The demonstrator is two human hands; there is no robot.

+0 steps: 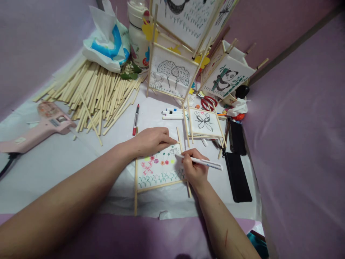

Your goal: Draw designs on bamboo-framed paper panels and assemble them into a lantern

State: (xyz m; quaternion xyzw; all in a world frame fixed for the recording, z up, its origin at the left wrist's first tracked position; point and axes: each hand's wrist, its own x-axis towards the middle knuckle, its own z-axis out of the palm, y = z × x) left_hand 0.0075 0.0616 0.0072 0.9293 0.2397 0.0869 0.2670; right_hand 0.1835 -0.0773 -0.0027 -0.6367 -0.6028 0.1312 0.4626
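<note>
My right hand (196, 167) grips a white marker pen (207, 163), its tip on the upper right of a drawing (159, 174) framed with wooden sticks. That sheet carries a pink figure, coloured flowers, green grass along the bottom and a small dark outline near the pen tip. My left hand (155, 140) rests flat across the sheet's top edge, index finger stretched to the upper right corner of the frame, covering part of that edge. Just above the left hand lies a red-capped marker (136, 119). More white markers (173, 114) are lying beyond it.
A pink glue gun (37, 131) and a pile of wooden sticks (94, 93) lie left. Behind stand a tissue pack (107, 48), a bottle (138, 36) and stick-framed drawings (172, 72). To the right are a butterfly drawing (204, 122), red scissors (208, 103) and a black phone-like slab (238, 178).
</note>
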